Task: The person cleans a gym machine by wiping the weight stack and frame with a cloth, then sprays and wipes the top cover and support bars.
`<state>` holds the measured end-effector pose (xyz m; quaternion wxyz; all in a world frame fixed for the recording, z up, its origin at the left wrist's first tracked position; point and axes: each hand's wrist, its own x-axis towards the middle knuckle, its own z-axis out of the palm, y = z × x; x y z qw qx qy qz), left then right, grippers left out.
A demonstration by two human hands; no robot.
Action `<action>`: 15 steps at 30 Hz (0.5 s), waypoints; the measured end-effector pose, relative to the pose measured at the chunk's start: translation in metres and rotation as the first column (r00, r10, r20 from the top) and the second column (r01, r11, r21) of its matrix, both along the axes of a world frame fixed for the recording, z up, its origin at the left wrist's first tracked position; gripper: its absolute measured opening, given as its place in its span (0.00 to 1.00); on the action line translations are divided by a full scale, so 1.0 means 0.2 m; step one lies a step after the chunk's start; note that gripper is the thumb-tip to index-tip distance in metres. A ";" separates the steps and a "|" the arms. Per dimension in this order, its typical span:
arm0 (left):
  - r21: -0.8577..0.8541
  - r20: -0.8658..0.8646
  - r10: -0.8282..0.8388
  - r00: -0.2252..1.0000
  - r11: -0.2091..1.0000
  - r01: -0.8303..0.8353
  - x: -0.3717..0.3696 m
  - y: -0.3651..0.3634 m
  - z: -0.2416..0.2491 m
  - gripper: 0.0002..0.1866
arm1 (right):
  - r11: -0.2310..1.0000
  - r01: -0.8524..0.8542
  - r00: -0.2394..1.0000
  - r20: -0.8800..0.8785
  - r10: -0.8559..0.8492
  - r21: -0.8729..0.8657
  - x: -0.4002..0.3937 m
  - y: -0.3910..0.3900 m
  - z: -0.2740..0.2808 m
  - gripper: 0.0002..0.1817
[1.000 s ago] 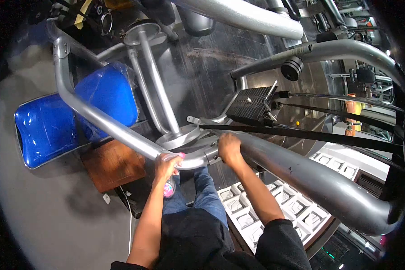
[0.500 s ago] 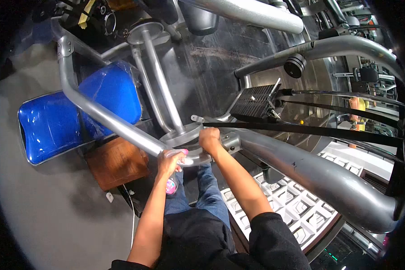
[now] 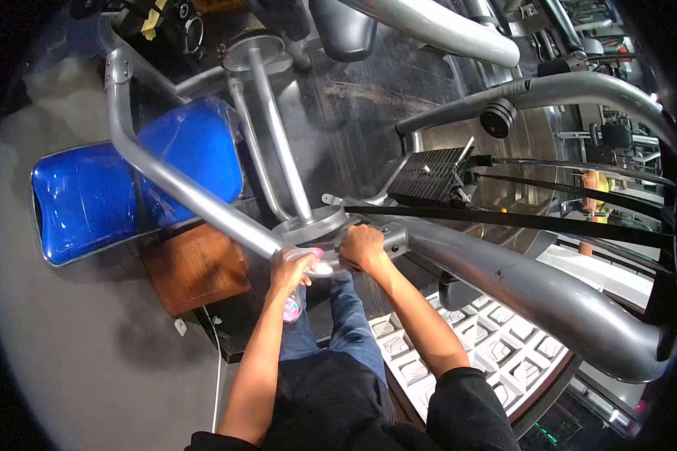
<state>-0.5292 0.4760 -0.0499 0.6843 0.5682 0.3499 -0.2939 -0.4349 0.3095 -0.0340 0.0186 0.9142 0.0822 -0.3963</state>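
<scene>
My left hand (image 3: 292,268) is closed around a clear spray bottle (image 3: 292,307) with a pink top and a pink label, held against the silver tube (image 3: 203,209) of a gym machine. To its right, my right hand (image 3: 362,246) is curled at the tube's joint, beside a round silver pulley cover (image 3: 312,225). Whatever its fingers hold is hidden. A black belt (image 3: 504,218) runs from near this joint to the right.
A blue padded seat (image 3: 86,203) lies at the left, beside a brown wooden box (image 3: 195,270). A weight stack (image 3: 429,174) stands right of centre. A thick silver beam (image 3: 534,293) crosses the right side. White patterned panel (image 3: 474,349) lies below it.
My right hand has moved slightly down and right along the joint. My left hand still holds the bottle at the tube. The whole view has shifted a little.
</scene>
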 end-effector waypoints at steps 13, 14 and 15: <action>0.024 0.232 -0.055 0.971 0.998 0.051 -0.06 0.13 0.00 0.28 | 0.923 0.100 0.979 0.129 -0.158 0.372 -0.33 -0.02 0.12 0.13; 0.030 0.236 -0.062 0.970 0.998 0.056 -0.06 0.15 -0.01 0.28 | 0.919 0.156 0.965 0.144 -0.220 0.362 -0.36 -0.06 0.16 0.13; 0.016 0.248 -0.018 0.969 1.000 0.014 -0.07 0.18 -0.03 0.29 | 0.916 0.159 0.963 0.148 -0.226 0.369 -0.39 -0.10 0.17 0.13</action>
